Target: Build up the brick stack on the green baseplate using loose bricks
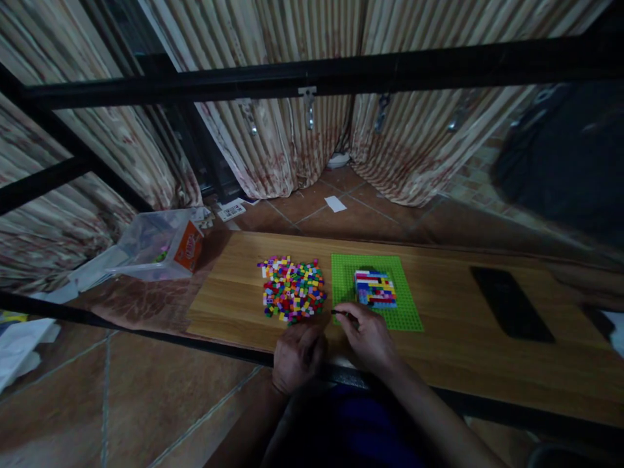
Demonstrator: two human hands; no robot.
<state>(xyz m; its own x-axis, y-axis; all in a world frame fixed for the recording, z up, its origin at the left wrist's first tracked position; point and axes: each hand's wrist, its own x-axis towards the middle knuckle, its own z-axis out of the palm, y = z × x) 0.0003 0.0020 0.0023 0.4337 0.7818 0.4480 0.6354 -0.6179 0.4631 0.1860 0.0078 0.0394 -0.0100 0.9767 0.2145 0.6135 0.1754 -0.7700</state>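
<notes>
right hand (368, 335) pinching small dark piece (336, 312), eight o'clock of brick block (375, 290); left hand (298, 354) curled, grip unclear, six o'clock of loose bricks (294, 289). loose fingertip pinch could drop piece.

Dim light, soft shadows, stretched edges, and seemingly some blur at far right.
</notes>
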